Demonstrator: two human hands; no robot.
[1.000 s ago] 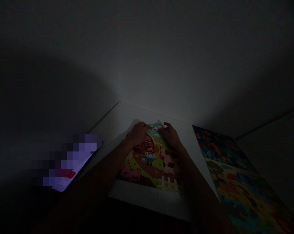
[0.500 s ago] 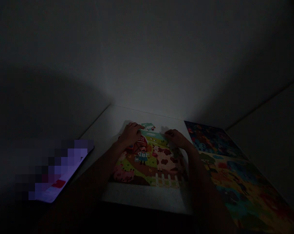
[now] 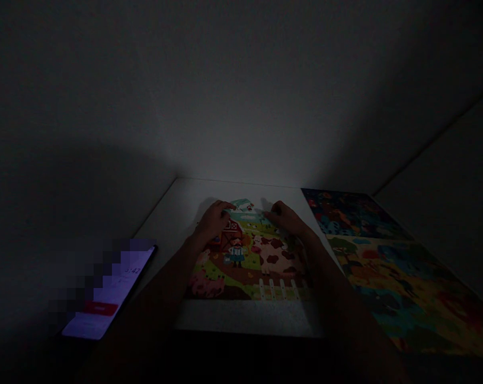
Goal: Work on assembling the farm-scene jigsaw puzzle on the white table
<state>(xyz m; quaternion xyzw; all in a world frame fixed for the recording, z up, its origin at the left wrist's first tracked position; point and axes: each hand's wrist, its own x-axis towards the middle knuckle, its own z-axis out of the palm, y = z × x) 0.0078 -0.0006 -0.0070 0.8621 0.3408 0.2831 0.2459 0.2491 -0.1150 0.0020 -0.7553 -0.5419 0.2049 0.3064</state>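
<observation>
A farm-scene jigsaw puzzle (image 3: 249,258) with a barn, a farmer, a cow and a pig lies on a white table (image 3: 177,213) in a dim room. My left hand (image 3: 211,221) rests on the puzzle's upper left part, fingers curled with the fingertips pressing near the barn roof. My right hand (image 3: 287,218) lies on the upper right part, fingers bent onto the top row of pieces. Between the two hands sits a light blue-green sky piece (image 3: 243,205) at the puzzle's far edge. Whether either hand pinches a piece is not visible.
A lit phone (image 3: 109,293) lies at the left on the table edge. A larger colourful picture sheet (image 3: 385,266) lies to the right of the puzzle. A plain wall (image 3: 241,106) rises right behind the table.
The view has shifted, so the table sits more squarely. My right hand has moved back up to the puzzle's top edge. My left hand stays near the barn.
</observation>
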